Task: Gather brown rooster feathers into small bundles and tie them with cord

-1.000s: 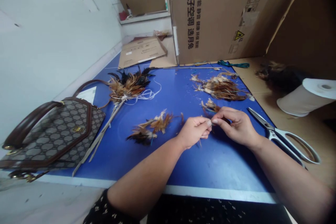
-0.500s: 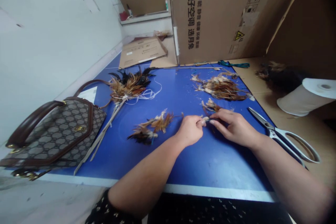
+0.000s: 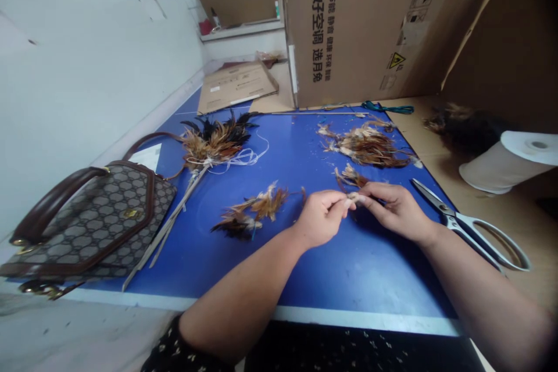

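My left hand (image 3: pixel 322 218) is closed in a pinch over the blue table. Its thumb and forefinger meet those of my right hand (image 3: pixel 394 209), also pinched. Between the fingertips shows the pale base of a small feather bundle (image 3: pixel 354 197); most of it is hidden by the fingers. A brown tip sticks out just left of my left hand. Behind the fingers lies a small tuft of brown feathers (image 3: pixel 349 175). Farther back is a larger pile of brown feathers (image 3: pixel 370 144). Loose feather tufts (image 3: pixel 267 202) rest left of my left hand.
Scissors (image 3: pixel 453 218) lie open-bladed beside my right forearm, near a white spool (image 3: pixel 501 163). At left are a patterned handbag (image 3: pixel 126 215) and a feather bunch (image 3: pixel 218 139) on sticks, with white string (image 3: pixel 246 157). A large cardboard box (image 3: pixel 361 35) stands behind; green cord (image 3: pixel 387 108) lies before it.
My left hand has shifted slightly right and turned, bringing its fingertips up against those of my right hand. The pale feather base has moved right between them. The surrounding things stay put.
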`<action>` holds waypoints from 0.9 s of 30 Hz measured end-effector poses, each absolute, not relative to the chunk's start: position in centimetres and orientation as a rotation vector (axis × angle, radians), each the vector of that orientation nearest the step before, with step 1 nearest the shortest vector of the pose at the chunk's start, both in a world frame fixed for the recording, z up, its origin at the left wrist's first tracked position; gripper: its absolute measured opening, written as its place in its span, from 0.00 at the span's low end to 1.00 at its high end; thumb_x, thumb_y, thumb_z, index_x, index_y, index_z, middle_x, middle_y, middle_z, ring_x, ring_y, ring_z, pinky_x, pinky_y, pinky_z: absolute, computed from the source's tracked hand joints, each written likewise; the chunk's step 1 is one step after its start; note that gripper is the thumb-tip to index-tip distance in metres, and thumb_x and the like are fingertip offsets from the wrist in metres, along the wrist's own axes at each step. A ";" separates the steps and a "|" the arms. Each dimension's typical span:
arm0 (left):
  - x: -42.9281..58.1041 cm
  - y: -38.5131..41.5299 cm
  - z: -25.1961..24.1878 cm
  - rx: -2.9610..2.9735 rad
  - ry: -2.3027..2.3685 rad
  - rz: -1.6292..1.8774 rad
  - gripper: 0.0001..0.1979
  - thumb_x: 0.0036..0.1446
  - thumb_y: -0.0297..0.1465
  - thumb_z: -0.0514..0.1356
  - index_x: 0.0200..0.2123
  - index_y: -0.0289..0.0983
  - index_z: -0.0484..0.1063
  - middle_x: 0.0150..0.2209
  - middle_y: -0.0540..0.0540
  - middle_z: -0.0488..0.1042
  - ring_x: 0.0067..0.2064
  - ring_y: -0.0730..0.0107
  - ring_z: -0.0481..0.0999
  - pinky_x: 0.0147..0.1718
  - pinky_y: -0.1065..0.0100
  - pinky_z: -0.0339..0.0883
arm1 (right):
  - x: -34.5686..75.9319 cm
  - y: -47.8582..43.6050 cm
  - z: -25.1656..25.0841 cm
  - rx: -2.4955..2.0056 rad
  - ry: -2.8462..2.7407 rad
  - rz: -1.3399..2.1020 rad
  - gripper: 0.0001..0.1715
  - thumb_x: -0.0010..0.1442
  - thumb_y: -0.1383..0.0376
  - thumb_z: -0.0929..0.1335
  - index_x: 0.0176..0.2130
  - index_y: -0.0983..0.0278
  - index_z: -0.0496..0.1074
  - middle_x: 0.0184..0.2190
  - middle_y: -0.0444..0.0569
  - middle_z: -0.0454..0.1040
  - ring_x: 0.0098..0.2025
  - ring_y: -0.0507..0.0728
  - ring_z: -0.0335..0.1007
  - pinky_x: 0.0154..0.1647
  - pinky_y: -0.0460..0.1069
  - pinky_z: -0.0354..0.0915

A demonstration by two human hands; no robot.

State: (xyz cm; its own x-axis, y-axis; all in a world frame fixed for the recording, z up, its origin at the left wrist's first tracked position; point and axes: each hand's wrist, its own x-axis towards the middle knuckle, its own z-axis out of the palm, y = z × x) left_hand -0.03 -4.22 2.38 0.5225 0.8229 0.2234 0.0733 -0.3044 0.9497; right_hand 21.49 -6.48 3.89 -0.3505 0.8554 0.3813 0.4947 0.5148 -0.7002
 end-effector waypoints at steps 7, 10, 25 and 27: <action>-0.3 -3.2 1.7 1.973 1.060 0.950 0.14 0.68 0.31 0.55 0.31 0.35 0.75 0.26 0.48 0.72 0.30 0.69 0.69 0.36 0.67 0.65 | 19.5 -7.6 4.5 -0.968 -2.269 0.443 0.11 0.72 0.67 0.63 0.37 0.60 0.71 0.28 0.48 0.69 0.31 0.56 0.63 0.35 0.52 0.63; -0.5 -3.4 1.9 2.344 0.945 0.643 0.10 0.62 0.24 0.56 0.33 0.35 0.76 0.32 0.41 0.77 0.35 0.60 0.75 0.42 0.61 0.69 | 19.7 -7.5 4.8 -0.947 -2.303 0.395 0.12 0.70 0.68 0.63 0.34 0.60 0.71 0.28 0.48 0.69 0.31 0.57 0.64 0.35 0.52 0.62; 0.8 -4.5 1.3 1.479 0.922 1.001 0.16 0.69 0.42 0.57 0.39 0.35 0.77 0.22 0.53 0.66 0.24 0.75 0.64 0.25 0.72 0.61 | 18.9 -7.4 3.3 -1.140 -1.830 0.740 0.21 0.73 0.56 0.66 0.29 0.63 0.69 0.23 0.42 0.64 0.26 0.51 0.59 0.28 0.46 0.60; 0.9 -4.6 1.1 1.467 0.976 1.025 0.16 0.68 0.41 0.58 0.38 0.34 0.77 0.22 0.52 0.66 0.25 0.74 0.65 0.26 0.72 0.62 | 18.1 -7.7 3.1 -1.149 -1.845 0.654 0.21 0.73 0.58 0.65 0.29 0.63 0.68 0.23 0.42 0.63 0.26 0.51 0.58 0.28 0.46 0.59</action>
